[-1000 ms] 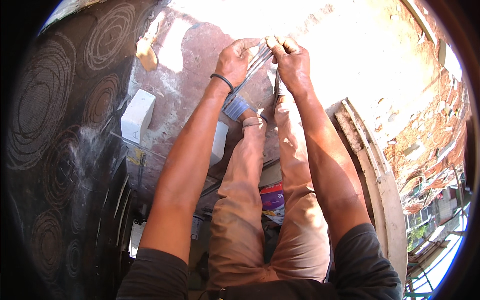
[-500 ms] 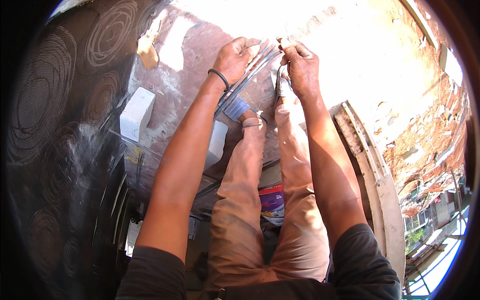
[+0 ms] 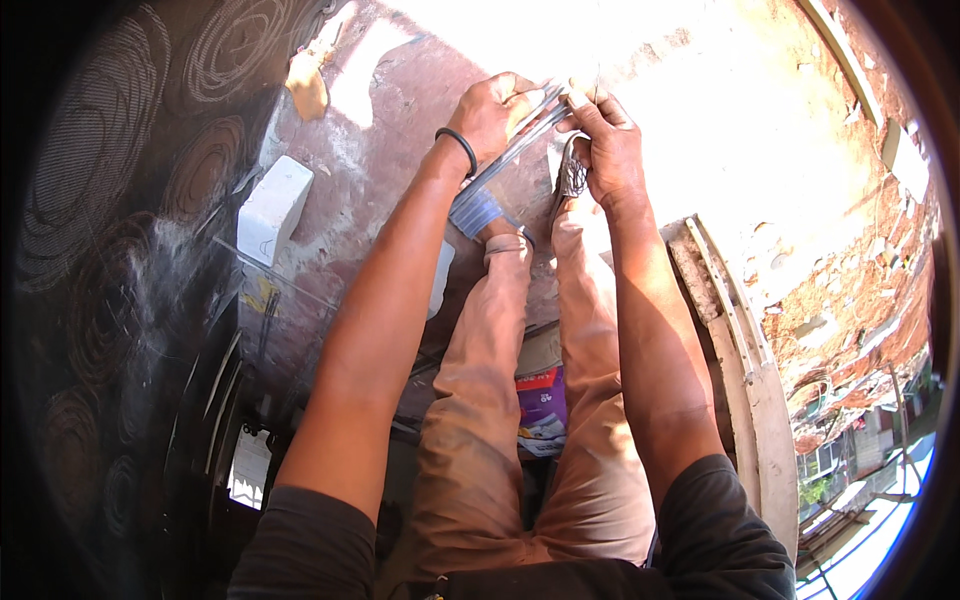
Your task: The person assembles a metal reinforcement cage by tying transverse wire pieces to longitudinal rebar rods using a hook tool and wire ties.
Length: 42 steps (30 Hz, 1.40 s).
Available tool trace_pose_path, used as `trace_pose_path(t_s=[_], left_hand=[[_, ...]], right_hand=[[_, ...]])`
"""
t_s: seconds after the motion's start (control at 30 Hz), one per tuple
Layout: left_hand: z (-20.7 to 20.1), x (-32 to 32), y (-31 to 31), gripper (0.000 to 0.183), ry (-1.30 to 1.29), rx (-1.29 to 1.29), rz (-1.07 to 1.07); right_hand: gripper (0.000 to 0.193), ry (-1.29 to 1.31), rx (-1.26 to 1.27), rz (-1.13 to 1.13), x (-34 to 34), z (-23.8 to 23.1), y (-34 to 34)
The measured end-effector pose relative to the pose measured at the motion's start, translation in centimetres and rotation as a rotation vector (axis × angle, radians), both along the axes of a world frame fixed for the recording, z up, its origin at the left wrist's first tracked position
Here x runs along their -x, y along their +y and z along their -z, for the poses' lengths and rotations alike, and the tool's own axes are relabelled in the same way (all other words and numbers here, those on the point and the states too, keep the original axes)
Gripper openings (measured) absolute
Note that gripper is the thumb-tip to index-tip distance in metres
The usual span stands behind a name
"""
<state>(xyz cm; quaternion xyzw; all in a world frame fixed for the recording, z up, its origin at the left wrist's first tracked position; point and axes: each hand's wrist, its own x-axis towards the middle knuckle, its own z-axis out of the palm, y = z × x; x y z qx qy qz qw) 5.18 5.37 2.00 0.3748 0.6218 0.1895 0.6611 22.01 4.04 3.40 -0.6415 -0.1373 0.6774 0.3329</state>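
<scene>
A slanting bundle of thin grey rods (image 3: 517, 148) runs from beside my left wrist up to my fingertips. My left hand (image 3: 492, 112) is closed around the bundle near its upper part, a black band on that wrist. At the bundle's upper end my right hand (image 3: 610, 142) pinches with thumb and forefinger. A fine dark strand rises above those fingers, faint against the glare. Whether the right fingers grip the rod ends or only that strand is hard to see in the bright light.
White blocks (image 3: 273, 210) stand on the reddish floor (image 3: 345, 215) to the left, one partly behind my left arm. A dark wall with swirl patterns (image 3: 95, 180) rises at far left. A curved pale ledge (image 3: 765, 420) lies right of my legs; a purple and red bag (image 3: 541, 405) sits between them.
My left hand has shifted a little to the right with the rods. My right hand has come slightly lower, and its fingers are now closer to the left hand.
</scene>
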Motion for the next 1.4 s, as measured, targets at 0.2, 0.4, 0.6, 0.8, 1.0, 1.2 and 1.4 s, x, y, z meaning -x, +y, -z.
trace_pose_path(t_s=[0.2, 0.4, 0.6, 0.8, 1.0, 1.2, 1.4], left_hand=[[-2.5, 0.9, -5.9, 0.016, 0.324, -0.229, -0.586], [-6.1, -1.7, -18.1, 0.022, -0.224, 0.438, -1.135], [-0.2, -0.9, -18.1, 0.037, -0.725, 0.118, -1.612], [0.7, -2.5, -17.7, 0.027, -0.691, 0.051, -1.746], [1.1, -2.2, -17.3, 0.028, -0.736, -0.050, -1.687], [0.0, -2.7, -18.8, 0.035, -0.743, 0.019, -1.766], [0.1, -3.0, -18.4, 0.030, -0.820, -0.001, -1.786]], right_hand=[[0.023, -0.187, 0.120, 0.196, -1.0, -0.7, 1.0], [0.023, -0.305, -0.143, -0.406, -1.8, -1.2, 5.4], [0.028, -0.284, 0.052, -1.260, 0.7, -0.1, 11.5], [0.033, -0.302, -0.191, -1.274, 2.2, 0.6, 10.6], [0.034, -0.335, -0.198, -1.064, 1.8, 2.1, 9.5], [0.032, -0.413, -0.144, -0.898, 1.9, 1.9, 6.0], [0.034, -0.393, -0.141, -0.961, 1.0, 3.0, 8.1]])
